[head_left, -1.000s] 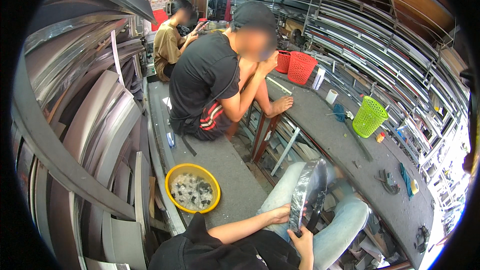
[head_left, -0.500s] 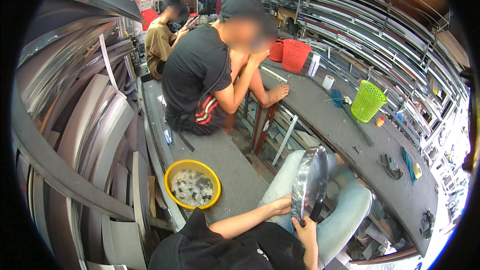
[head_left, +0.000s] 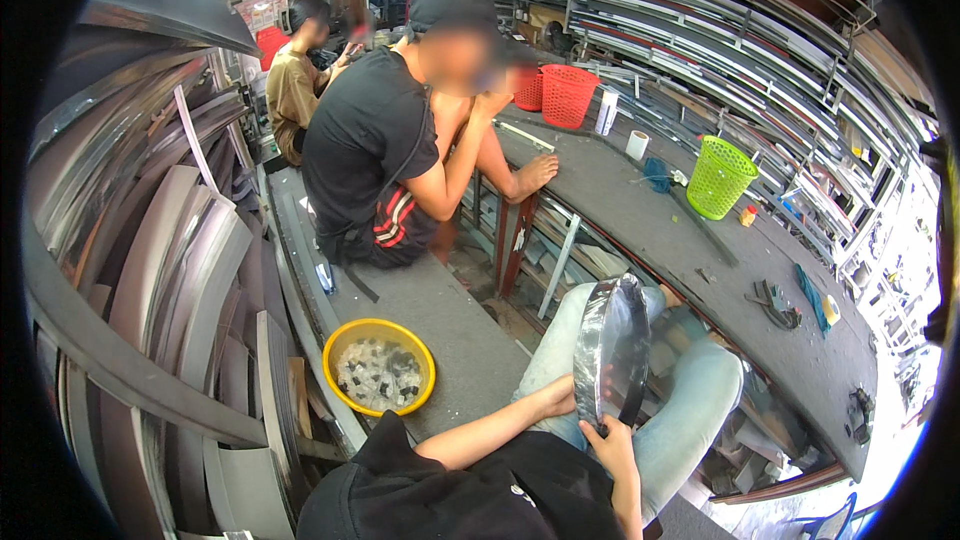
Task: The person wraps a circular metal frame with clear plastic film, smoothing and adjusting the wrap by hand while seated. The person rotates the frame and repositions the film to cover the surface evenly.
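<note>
A hoop-shaped dark band (head_left: pixel 588 345) with a shiny, film-like outer face stands on edge over my lap. My right hand (head_left: pixel 612 443) grips its near rim, thumb and fingers closed on it. At the band's left side my left hand (head_left: pixel 560 396) is curled against the outer face, with part of its fingers hidden. What the band is made of I cannot tell. To the left, a yellow basin (head_left: pixel 330 378) stands on the grey bench (head_left: pixel 455 355), holding many small dark and pale clear pieces (head_left: pixel 380 375).
A person in black (head_left: pixel 360 140) sits close ahead on the bench; another person (head_left: pixel 292 95) sits farther back. The long table (head_left: pixel 640 230) on the right bears red baskets (head_left: pixel 568 98), a green basket (head_left: pixel 720 180) and a clamp-like tool (head_left: pixel 775 305). Racks of strips (head_left: pixel 180 270) line the left.
The view has shifted slightly, moving the surroundings left and up in the picture. The band has turned a little, showing more of its inner side. Both hands stay on it.
</note>
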Demonstrator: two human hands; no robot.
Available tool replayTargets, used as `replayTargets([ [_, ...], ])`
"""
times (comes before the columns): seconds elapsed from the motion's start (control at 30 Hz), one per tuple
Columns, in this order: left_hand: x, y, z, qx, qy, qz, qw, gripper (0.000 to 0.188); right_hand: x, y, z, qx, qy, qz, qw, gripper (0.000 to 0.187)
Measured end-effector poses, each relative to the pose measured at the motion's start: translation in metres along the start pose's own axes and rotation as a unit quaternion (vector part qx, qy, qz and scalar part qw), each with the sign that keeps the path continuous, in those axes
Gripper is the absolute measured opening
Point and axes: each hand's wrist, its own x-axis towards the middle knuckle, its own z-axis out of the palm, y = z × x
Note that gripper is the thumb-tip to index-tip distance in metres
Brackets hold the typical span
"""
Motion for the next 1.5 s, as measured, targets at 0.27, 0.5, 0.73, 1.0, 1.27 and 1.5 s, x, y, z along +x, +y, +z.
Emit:
replayTargets([
  [0.27,0.002,0.001,-0.001,0.004,0.006,-0.004,1.0,0.044,0.002,-0.001,0.007,0.006,0.017,-0.067,0.998,0.052],
  [0.5,-0.002,0.001,0.013,0.289,-0.072,0.02,0.955,0.048,-0.002,0.003,0.005,0.066,0.067,-0.102,0.99,0.058],
  [0.73,-0.004,0.002,0.022,0.288,-0.077,-0.013,0.954,0.069,0.001,-0.009,0.006,0.068,0.119,-0.005,0.991,0.039],
  [1.0,0.005,-0.001,0.022,0.121,0.045,-0.03,0.991,0.036,-0.023,-0.002,0.002,0.146,0.35,-0.135,0.916,0.02],
  [1.27,0.002,0.005,0.024,0.113,0.016,-0.042,0.993,0.036,-0.005,0.009,-0.004,0.378,0.272,0.019,0.885,0.017],
  [1.5,0.002,0.005,0.023,0.104,0.011,-0.043,0.994,0.035,0.004,0.006,-0.01,0.277,0.285,0.05,0.916,0.022],
])
